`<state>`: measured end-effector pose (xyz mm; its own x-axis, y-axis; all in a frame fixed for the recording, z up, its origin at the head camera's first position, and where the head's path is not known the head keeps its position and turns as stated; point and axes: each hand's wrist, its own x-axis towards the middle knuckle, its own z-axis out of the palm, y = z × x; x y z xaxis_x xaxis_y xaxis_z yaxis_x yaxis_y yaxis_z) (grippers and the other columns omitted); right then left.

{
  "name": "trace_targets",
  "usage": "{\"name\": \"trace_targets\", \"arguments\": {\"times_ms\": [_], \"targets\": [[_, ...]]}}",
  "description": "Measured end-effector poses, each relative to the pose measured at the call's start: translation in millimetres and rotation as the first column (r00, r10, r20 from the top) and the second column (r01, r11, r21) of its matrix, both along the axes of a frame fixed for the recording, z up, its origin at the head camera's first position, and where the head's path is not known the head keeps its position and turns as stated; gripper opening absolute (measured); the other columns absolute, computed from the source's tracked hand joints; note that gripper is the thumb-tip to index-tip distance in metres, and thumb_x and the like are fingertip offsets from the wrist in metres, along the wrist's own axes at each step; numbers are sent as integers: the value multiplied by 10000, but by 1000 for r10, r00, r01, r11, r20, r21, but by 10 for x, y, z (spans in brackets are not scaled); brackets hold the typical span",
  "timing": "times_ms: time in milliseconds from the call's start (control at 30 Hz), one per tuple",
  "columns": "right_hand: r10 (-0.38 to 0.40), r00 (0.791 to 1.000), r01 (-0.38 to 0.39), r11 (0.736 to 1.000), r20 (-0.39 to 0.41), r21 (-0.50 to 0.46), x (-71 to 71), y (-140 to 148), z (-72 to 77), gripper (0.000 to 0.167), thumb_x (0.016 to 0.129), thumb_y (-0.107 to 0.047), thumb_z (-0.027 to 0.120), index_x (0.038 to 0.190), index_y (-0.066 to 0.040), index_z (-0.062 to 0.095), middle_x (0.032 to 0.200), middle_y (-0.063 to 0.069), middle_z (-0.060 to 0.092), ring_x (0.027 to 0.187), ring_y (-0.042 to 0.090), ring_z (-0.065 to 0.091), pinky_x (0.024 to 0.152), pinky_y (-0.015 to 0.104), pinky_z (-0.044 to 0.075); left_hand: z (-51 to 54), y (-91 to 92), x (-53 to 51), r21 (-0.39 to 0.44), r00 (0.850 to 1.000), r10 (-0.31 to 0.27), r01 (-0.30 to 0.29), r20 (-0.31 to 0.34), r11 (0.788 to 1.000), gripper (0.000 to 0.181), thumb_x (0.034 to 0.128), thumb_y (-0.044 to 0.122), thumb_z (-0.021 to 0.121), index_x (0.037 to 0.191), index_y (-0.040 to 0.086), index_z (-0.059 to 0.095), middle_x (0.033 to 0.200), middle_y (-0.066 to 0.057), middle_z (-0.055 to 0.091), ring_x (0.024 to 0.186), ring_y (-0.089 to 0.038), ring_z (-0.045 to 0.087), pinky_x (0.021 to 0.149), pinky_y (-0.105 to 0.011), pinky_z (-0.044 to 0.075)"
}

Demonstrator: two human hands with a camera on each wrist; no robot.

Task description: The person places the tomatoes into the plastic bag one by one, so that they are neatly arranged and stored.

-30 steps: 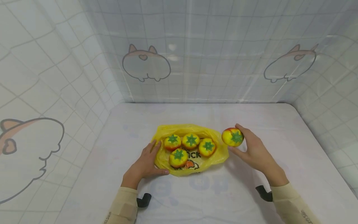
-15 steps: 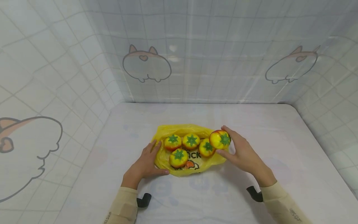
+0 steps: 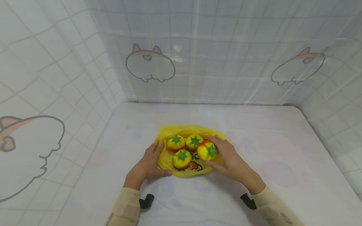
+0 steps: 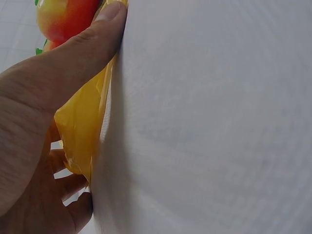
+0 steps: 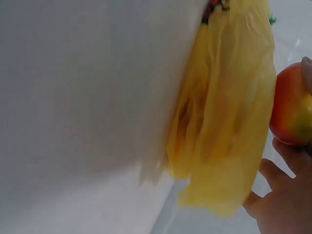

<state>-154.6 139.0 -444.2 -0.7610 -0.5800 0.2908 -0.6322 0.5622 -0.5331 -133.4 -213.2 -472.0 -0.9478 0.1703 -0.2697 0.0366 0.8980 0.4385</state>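
A flattened yellow plastic bag [image 3: 167, 130] with dark print lies spread on the white table. Three yellow-and-red tomatoes with green star-shaped tops sit on it: one at back left [image 3: 176, 143], one at back middle [image 3: 194, 141], one in front [image 3: 181, 159]. My right hand [image 3: 230, 161] holds another tomato [image 3: 205, 151] between thumb and fingers, over the right part of the bag; in the right wrist view this tomato [image 5: 290, 107] is beside the bag's raised edge. My left hand [image 3: 147, 164], fingers spread, rests against the bag's left end, its thumb [image 4: 105, 29] touching the edge.
A white cloth [image 3: 268, 125] covers the table. Pale tiled sheeting with cartoon animal drawings [image 3: 150, 66] surrounds it at the back and sides. Black curved pieces [image 3: 146, 201] stick out beside both sleeves.
My right hand has carried its tomato left and slightly toward me, from beside the bag to over it, now covering the tomato at the bag's right. My left hand stays put.
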Motion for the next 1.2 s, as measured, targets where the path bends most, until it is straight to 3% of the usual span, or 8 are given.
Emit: {"name": "trace_targets", "arguments": {"times_ms": [667,1200], "targets": [[49,999,-50,994,13,96,80,-172,-158,912,895,-450,788,1603,-96,335,1663,27,346,1565,375,197,1212,711,82,8,-8,5,11,1000,-12,12,-10,1000,1300,700,659,861,1666,156,151,1724,-154,37,1569,-423,98,1165,-633,347],[54,996,-43,986,-65,159,104,-202,-199,847,874,-464,803,1537,-91,429,1671,91,322,1559,422,178,1171,765,121,-18,-22,14,16,1000,-16,17,-22,1000,1304,698,666,858,1665,152,150,1724,-150,39,1570,-424,93,1170,-631,341]]}}
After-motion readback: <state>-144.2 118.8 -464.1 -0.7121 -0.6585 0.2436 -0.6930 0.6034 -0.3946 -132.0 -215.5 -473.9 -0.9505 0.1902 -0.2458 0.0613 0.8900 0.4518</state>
